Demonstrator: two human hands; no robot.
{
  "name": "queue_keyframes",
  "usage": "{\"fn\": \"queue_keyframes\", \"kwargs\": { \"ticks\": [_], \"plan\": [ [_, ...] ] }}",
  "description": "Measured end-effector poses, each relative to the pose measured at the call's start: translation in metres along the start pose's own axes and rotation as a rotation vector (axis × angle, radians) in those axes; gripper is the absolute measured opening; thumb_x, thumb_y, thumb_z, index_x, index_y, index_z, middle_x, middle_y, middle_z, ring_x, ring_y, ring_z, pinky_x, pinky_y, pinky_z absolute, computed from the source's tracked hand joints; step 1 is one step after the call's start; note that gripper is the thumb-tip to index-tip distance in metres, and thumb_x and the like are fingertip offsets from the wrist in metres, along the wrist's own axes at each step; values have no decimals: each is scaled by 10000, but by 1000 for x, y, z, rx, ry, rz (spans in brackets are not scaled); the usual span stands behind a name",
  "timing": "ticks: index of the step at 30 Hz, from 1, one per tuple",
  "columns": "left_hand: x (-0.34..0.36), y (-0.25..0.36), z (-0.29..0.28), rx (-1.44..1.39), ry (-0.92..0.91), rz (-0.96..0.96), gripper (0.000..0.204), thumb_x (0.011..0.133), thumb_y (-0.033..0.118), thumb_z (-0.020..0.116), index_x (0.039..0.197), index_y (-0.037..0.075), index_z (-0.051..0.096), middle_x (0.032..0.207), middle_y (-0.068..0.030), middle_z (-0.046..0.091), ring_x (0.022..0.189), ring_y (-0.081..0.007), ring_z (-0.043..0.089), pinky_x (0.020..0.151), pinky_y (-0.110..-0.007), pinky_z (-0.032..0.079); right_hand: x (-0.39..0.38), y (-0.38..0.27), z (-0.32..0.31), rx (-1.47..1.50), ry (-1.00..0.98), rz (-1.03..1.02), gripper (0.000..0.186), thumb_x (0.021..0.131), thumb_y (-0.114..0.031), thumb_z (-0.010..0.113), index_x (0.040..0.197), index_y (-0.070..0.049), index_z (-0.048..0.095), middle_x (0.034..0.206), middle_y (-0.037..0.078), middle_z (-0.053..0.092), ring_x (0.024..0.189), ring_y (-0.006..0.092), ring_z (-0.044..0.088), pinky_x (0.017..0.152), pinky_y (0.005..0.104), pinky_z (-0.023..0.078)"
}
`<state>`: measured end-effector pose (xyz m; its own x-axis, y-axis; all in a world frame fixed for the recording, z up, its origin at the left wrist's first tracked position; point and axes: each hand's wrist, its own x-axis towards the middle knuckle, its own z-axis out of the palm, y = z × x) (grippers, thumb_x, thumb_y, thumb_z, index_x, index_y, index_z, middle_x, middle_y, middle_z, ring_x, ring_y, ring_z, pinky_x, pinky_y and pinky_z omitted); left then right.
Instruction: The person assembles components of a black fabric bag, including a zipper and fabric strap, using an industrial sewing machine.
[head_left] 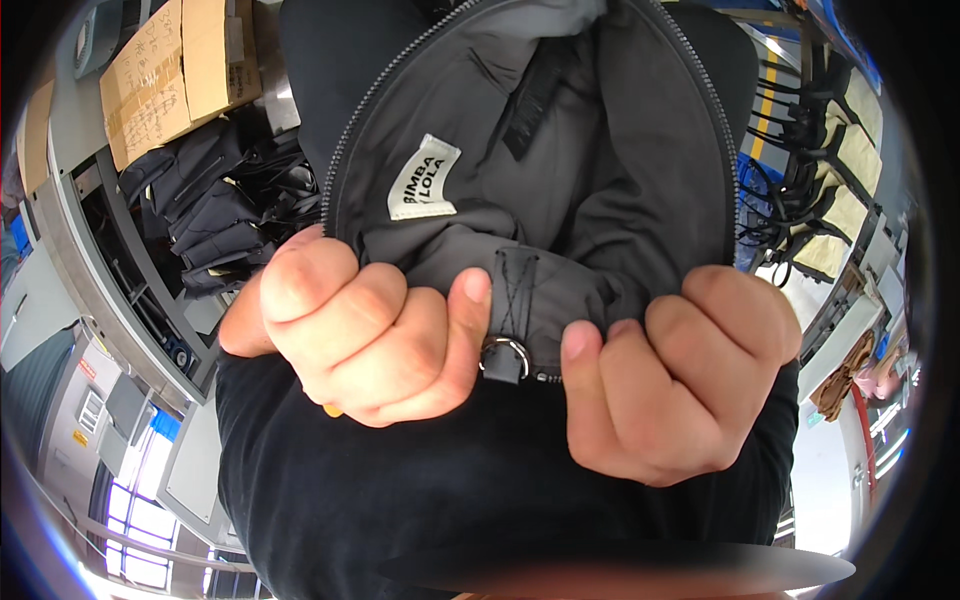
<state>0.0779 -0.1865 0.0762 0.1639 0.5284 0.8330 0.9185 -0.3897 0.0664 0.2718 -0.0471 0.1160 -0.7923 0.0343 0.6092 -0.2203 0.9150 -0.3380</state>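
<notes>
A dark grey fabric bag point(640, 150) lies opened wide before me, its zipper teeth running round the rim. My left hand point(375, 330) is closed on the near edge, thumb pressed over the lining. On the other side of a small metal D-ring point(507, 358), my right hand point(680, 375) grips the same edge with curled fingers. The ring hangs from a dark tab with crossed stitching point(516, 290) between my thumbs. Inside, a white label point(425, 180) is sewn to the lining, and a black strip point(535, 105) shows deeper in. The fingertips are hidden behind the fabric.
Left of the bag, folded black bags or fabric pieces point(205, 205) are piled beside a cardboard box point(165, 80) on a metal-edged worktable point(125, 310). To the right hang several cream pieces with black straps point(835, 190). A brown item point(845, 380) lies beyond.
</notes>
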Motion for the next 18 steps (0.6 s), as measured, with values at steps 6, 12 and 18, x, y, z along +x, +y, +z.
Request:
{"fn": "queue_keyframes", "kwargs": {
  "ticks": [6,12,18],
  "plan": [
    [2,1,0,22,-24,-30,229,429,274,677,630,168,648,575,59,380,503,-137,359,503,-303,248,2,-10,6,-11,14,133,187,602,-149,761,713,-130,611,778,6,490,617,202,456,561,319,340],
    [3,-8,10,-90,3,-53,282,457,248,670,677,71,662,582,28,413,495,-138,386,486,-303,250,1,-6,10,-18,82,110,268,560,-147,798,692,-141,565,778,21,504,646,219,461,549,329,326],
    [6,-8,18,-175,17,-234,278,437,100,753,690,29,659,549,14,398,459,-132,378,463,-281,231,2,-12,0,3,50,233,252,560,-35,758,674,-84,539,779,64,508,712,270,528,577,365,412]
  ]
}}
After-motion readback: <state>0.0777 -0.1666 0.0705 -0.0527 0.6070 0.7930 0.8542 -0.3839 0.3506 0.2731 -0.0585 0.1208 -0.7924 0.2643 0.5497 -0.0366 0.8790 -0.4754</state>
